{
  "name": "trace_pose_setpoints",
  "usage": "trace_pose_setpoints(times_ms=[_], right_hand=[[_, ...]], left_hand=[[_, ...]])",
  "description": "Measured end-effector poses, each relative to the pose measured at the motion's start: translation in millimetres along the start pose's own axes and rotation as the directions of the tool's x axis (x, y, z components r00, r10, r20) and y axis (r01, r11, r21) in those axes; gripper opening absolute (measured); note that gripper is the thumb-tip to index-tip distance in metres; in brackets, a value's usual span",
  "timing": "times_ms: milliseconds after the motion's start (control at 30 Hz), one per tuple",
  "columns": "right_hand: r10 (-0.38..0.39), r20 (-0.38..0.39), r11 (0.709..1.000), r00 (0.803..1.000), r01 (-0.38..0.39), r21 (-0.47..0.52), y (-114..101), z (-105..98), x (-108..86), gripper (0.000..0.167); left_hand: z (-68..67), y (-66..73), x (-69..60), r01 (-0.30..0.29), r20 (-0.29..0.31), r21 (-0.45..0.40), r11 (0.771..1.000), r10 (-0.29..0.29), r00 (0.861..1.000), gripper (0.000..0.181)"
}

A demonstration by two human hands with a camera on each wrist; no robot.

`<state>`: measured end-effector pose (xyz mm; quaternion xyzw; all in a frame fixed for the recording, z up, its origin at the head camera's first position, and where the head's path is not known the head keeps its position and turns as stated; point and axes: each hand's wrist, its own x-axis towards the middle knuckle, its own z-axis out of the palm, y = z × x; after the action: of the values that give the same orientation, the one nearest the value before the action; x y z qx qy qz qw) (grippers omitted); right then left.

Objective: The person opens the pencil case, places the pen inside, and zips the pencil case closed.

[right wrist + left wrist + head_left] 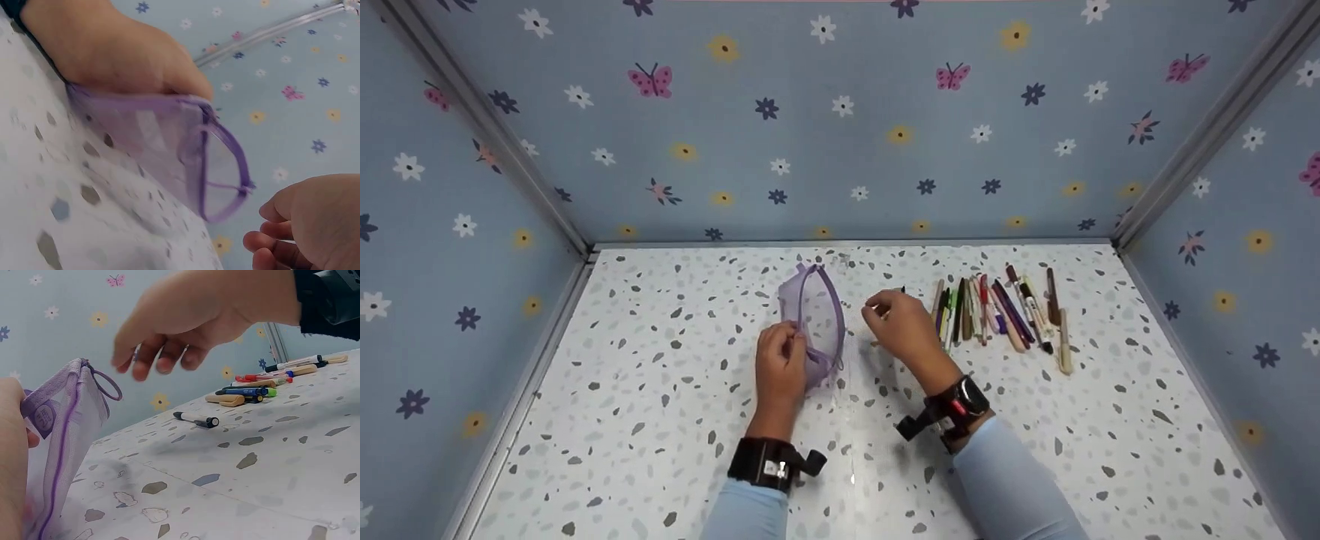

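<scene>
Left hand (781, 364) grips the pouch (820, 315); right hand (904, 326) hangs empty, at its six o'clock a pen (194, 419) only the left wrist view shows whole.

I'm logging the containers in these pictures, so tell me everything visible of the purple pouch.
The purple pouch looks like see-through mesh, with darker purple edging around its gaping mouth, a loop at one end and a round purple label with pale markings. Its mouth faces the person's right, toward the pens. The left hand grips it near the mouth. Whether it rests on the speckled tabletop is unclear.
</scene>
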<state>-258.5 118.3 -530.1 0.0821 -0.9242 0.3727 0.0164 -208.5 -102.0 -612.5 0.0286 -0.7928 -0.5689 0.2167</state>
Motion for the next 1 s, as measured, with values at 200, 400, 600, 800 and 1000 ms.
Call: trace_pose_setpoints(times_ms=[200,400,600,800,1000], right_hand=[[0.0,-0.109,0.99,0.994,-0.015,-0.14,39.5,-36.2,1.1,0.023],[0.035,-0.197,0.973,0.98,-0.078,-0.215,86.8,-74.9,0.8,0.029],[0.195,-0.205,0.949,0.959,-0.238,-0.207,129.5,-109.5,-6.5,0.036],[0.333,-0.256,0.916,0.908,-0.376,-0.143,163.9,-129.9,-15.7,0.042],[0.427,-0.382,0.866,0.82,-0.492,-0.09,189.5,-141.8,-28.1,0.043]], left_hand=[[0.6,-4.3,-1.3,-0.028,-0.011,0.022,0.999,0.029,1.0,0.013],[0.8,-7.3,-0.3,-0.08,-0.037,0.042,0.996,0.082,0.996,0.017],[0.3,-4.3,0.6,-0.049,-0.017,0.036,0.998,0.05,0.999,0.016],[-1.6,-3.4,-0.9,-0.032,-0.013,0.023,0.999,0.032,0.999,0.017],[-0.9,-2.8,-1.1,-0.045,-0.002,0.034,0.998,0.045,0.999,0.016]])
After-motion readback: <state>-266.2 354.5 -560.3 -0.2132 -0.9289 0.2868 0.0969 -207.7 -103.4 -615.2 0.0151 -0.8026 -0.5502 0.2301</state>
